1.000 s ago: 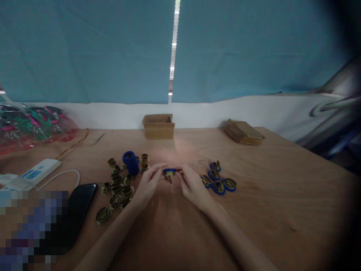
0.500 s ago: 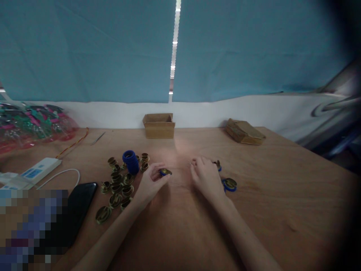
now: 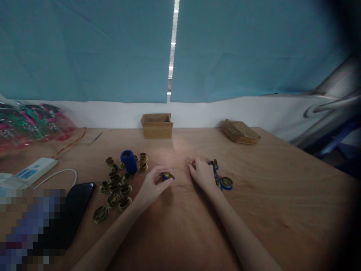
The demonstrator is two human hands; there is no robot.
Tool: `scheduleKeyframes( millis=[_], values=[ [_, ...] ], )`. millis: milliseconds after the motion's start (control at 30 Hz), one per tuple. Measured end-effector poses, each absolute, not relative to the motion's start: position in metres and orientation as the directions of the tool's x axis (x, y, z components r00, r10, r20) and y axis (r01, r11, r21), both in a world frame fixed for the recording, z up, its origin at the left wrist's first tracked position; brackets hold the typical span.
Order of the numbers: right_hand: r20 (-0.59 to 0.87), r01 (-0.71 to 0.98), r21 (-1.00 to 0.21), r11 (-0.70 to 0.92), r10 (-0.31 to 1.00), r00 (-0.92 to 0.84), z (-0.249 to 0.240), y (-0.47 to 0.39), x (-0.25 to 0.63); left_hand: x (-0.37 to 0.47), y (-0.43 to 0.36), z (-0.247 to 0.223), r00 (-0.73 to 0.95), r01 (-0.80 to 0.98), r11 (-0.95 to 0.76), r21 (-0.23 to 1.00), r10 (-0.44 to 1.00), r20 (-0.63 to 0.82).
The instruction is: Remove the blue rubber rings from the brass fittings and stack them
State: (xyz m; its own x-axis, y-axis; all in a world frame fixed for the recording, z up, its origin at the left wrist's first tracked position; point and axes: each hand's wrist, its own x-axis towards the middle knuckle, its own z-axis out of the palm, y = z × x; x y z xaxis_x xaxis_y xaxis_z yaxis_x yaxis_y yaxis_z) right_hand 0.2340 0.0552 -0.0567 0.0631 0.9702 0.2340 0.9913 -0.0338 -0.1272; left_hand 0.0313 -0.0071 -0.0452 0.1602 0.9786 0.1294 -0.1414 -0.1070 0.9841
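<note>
Between the thumb and fingers of my left hand [image 3: 153,186] is a round brass-coloured piece with a blue ring [image 3: 168,175], held just above the wooden table. My right hand [image 3: 202,174] is closed in a pinch at the tabletop; a tiny pale bit shows at its fingertips, too small to name. Beside the right hand lie several brass pieces with blue rings [image 3: 226,183], partly hidden by it. To the left of my left hand stand several bare brass-coloured pieces [image 3: 114,187], grouped around a stack of blue rings [image 3: 129,162].
An open cardboard box [image 3: 158,130] stands at the back, with another cardboard box [image 3: 241,131] farther right. On the left are a black phone [image 3: 80,203], a white power strip [image 3: 36,171] with cables, thin tweezers-like tool [image 3: 96,138] and plastic-wrapped items [image 3: 36,126].
My right hand has shifted slightly left and lower onto the table, uncovering more of the blue-ringed pieces. My left hand keeps its hold, moved slightly right. The view has turned a little.
</note>
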Motion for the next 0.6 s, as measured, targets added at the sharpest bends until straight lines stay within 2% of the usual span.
scheduleKeyframes(
  millis=[267, 600],
  values=[
    [0.219, 0.979, -0.198, -0.045, 0.972, 0.090, -0.0614, 0.0616, 0.2339, 0.0306, -0.0071, -0.0461, 0.193, -0.124, -0.121, 0.985, 0.971, 0.143],
    [0.327, 0.933, -0.359, 0.035, 0.941, 0.091, -0.0573, 0.0601, 0.2362, 0.0302, -0.0057, -0.0461, 0.162, -0.136, -0.108, 0.985, 0.978, 0.130]
  ],
)
